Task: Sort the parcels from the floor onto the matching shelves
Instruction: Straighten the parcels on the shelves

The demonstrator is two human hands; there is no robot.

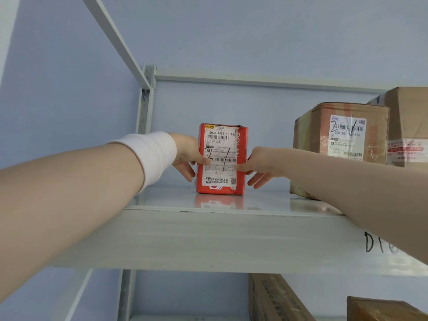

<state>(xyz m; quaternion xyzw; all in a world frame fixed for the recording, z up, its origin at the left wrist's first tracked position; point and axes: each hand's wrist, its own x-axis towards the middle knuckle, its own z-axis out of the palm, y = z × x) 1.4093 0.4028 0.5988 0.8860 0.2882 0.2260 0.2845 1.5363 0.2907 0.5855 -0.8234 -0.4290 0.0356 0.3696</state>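
1. Now, on the far left, the left forearm reaches up with a white wristband [152,156] round the wrist.
2. Next, the left hand [185,156] is at the left edge of the red parcel [221,158]. Its thumb tip is on the label, and its fingers are fairly straight, loosely spread and pointing down beside the box.
3. Centre stage, the red parcel stands upright on the grey metal shelf [208,239], white label facing out with "2-1" inked across it.
4. Over to the right hand [261,165], mirroring on the right edge: thumb touching the label, fingers straight and fanned downward.
5. Further right, apart from the red one, a brown cardboard box [340,135] sits on the same shelf, with a bigger carton [407,117] just beside it.
6. Under the shelf at bottom right, a tall carton [275,297] and a second brown box [382,309] peek in.
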